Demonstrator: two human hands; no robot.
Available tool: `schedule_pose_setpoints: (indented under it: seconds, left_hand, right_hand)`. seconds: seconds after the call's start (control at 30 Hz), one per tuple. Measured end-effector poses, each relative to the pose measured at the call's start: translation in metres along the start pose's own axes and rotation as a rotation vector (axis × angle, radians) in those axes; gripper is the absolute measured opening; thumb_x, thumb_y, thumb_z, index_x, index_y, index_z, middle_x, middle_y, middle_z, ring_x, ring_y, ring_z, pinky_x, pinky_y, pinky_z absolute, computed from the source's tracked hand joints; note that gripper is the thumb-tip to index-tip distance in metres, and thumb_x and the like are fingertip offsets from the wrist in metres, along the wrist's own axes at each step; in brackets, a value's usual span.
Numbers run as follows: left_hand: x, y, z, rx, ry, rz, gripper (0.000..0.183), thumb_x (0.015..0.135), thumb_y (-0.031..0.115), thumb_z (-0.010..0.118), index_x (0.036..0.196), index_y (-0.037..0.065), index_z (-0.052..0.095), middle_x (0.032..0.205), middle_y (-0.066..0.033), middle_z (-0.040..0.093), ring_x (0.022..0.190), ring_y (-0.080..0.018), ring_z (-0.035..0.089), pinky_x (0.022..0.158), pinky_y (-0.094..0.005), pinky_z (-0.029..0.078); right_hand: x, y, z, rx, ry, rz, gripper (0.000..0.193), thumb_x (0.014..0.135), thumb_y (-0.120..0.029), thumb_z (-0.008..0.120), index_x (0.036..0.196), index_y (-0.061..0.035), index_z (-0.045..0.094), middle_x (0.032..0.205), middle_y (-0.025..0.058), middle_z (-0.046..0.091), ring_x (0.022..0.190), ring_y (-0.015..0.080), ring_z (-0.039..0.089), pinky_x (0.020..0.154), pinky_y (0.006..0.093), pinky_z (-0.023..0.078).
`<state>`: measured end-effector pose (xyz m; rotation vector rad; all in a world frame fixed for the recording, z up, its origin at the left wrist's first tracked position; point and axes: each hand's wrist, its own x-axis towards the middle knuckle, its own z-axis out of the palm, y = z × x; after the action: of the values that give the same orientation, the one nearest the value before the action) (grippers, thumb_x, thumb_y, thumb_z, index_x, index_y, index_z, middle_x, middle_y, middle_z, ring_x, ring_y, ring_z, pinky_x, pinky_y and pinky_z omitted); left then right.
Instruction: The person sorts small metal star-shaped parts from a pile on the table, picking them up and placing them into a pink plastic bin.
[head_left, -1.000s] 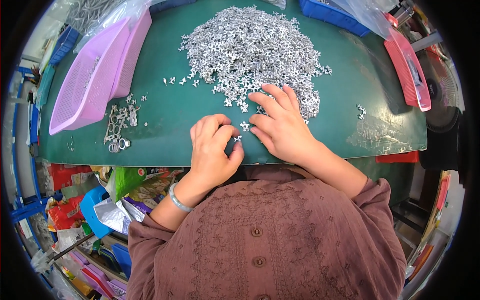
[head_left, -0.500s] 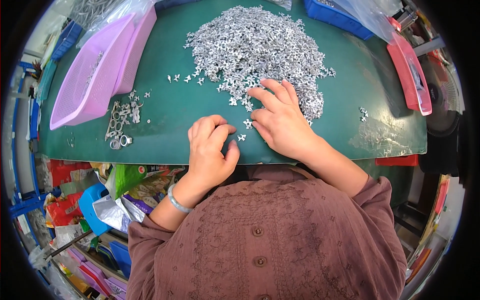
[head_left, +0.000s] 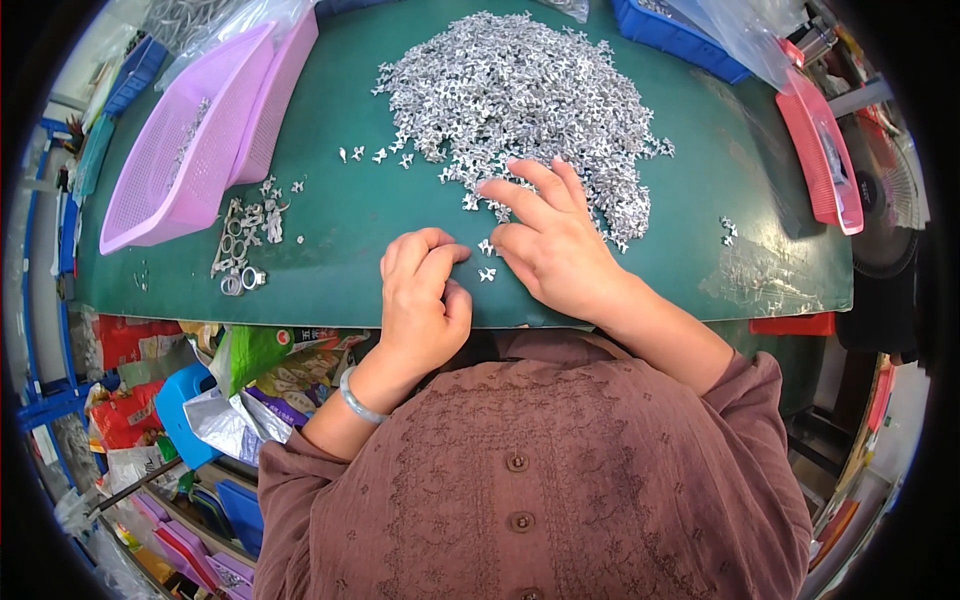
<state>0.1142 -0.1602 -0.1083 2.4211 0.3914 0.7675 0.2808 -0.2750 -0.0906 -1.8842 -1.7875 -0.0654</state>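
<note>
A large heap of small silvery metal pieces (head_left: 520, 90) covers the far middle of the green table (head_left: 330, 240). My right hand (head_left: 555, 230) reaches over the heap's near edge, fingers spread and touching a few pieces there. Its thumb and index finger are beside a loose metal piece, partly hidden. My left hand (head_left: 425, 295) rests by the table's front edge with its fingers curled in; whatever they hold, if anything, is hidden. Between the hands lies one single metal piece (head_left: 487, 274). Several more loose pieces (head_left: 380, 155) lie left of the heap.
Lilac baskets (head_left: 190, 150) stand at the left, beside rings and scrap pieces (head_left: 240, 245). A pink basket (head_left: 820, 150) is at the right edge, a blue tray (head_left: 680, 40) at the back right. A small cluster of pieces (head_left: 728, 232) lies on the right.
My right hand has shifted slightly left, its index finger reaching further left along the heap's near edge. My left hand stays nearly in place, its thumb drawn in closer.
</note>
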Motion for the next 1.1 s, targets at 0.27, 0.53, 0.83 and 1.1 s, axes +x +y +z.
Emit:
schedule_pose_setpoints:
  seconds: [0.27,0.53,0.83,1.1]
  left_hand:
    - [0.0,0.0,-0.001,-0.004,0.0,0.013,0.037,0.068,-0.009,0.054,0.102,-0.001,0.066,0.103,-0.0148,0.059,0.097,-0.0323,0.055,0.087,-0.0397,0.045]
    - [0.005,0.006,0.0,0.055,-0.098,0.073,0.049,0.07,-0.012,0.051,0.115,0.0,0.066,0.114,-0.0154,0.059,0.105,-0.0343,0.054,0.095,-0.0428,0.038]
    - [0.008,0.011,0.004,0.085,-0.161,0.136,0.048,0.071,-0.013,0.049,0.113,0.0,0.066,0.116,-0.0154,0.059,0.109,-0.0359,0.053,0.097,-0.0433,0.037]
    - [0.009,0.015,0.006,0.054,-0.152,0.141,0.047,0.069,-0.012,0.049,0.111,0.0,0.067,0.112,-0.015,0.061,0.106,-0.0357,0.055,0.096,-0.0434,0.038]
  right_hand:
    - [-0.016,0.012,-0.026,-0.049,0.041,0.098,0.02,0.077,-0.003,0.065,0.095,-0.0073,0.071,0.134,0.0099,0.054,0.134,0.0367,0.04,0.111,0.0601,0.028]
    - [-0.056,0.014,-0.04,-0.056,0.064,0.136,0.023,0.07,0.004,0.064,0.09,-0.006,0.071,0.133,0.0115,0.055,0.129,0.0401,0.043,0.108,0.0595,0.033]
    - [-0.077,0.009,-0.037,0.024,0.091,0.165,0.02,0.069,0.006,0.064,0.085,-0.0044,0.071,0.13,0.0135,0.057,0.127,0.0416,0.044,0.105,0.0567,0.037]
    - [-0.082,0.008,-0.033,0.025,0.078,0.169,0.021,0.072,0.003,0.065,0.091,-0.0052,0.072,0.133,0.0138,0.056,0.13,0.0417,0.042,0.108,0.058,0.033]
